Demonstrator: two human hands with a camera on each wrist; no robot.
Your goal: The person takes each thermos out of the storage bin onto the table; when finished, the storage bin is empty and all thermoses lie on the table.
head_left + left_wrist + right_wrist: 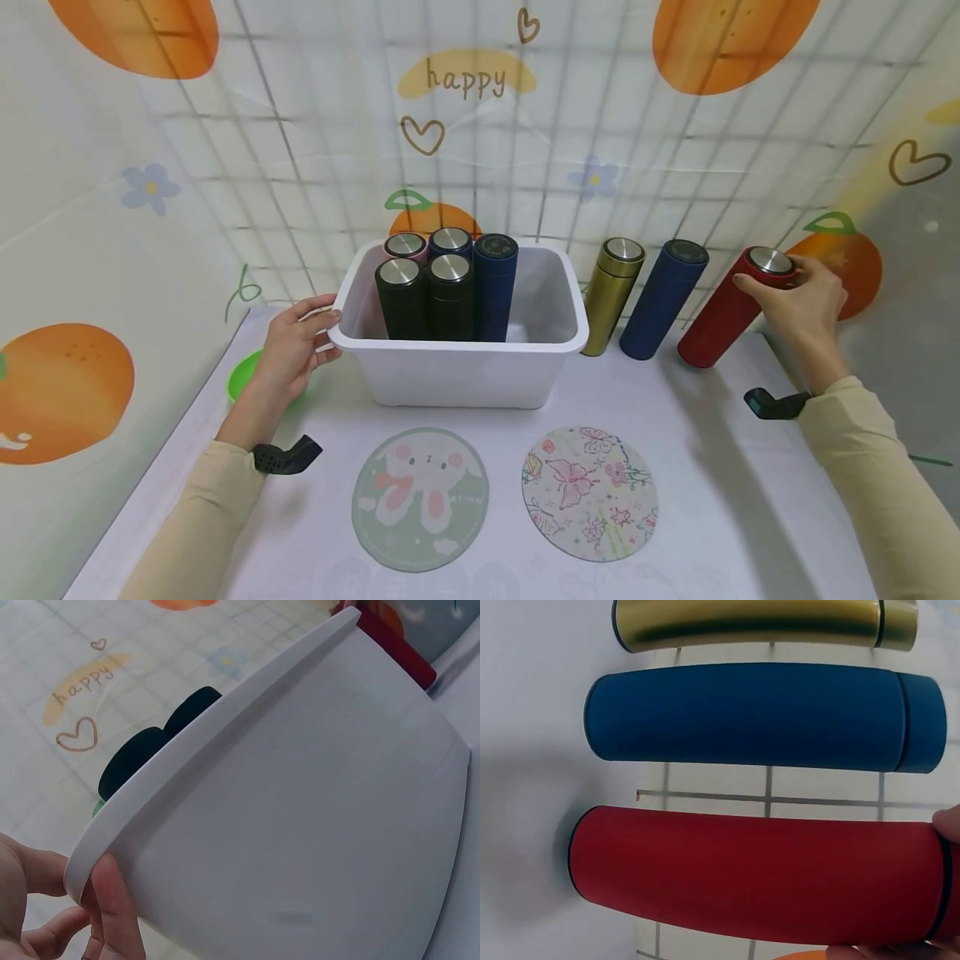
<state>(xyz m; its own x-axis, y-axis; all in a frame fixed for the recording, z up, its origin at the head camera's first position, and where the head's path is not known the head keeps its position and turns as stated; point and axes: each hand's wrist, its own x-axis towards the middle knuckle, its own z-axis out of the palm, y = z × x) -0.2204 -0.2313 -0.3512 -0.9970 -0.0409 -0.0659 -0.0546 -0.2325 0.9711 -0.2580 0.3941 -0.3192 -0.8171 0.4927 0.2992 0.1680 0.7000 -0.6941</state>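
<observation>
Red flask (726, 313) gripped at steel lid by right hand (801, 302); matte body judged rigid, moderately heavy, non-slip. White bin (457, 373) rim held by left hand (294, 350), fingers curled.

A smooth white plastic bin (457, 367) at centre holds matt flasks with brushed metal lids (450, 267). At right, a matt red flask (757, 874), a matt blue flask (765, 716) and a shiny metallic gold flask (765, 622).

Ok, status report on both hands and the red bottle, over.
Right hand grips red bottle at its cap. Left hand holds white bin rim. Blue bottle stands close beside the red one.
</observation>
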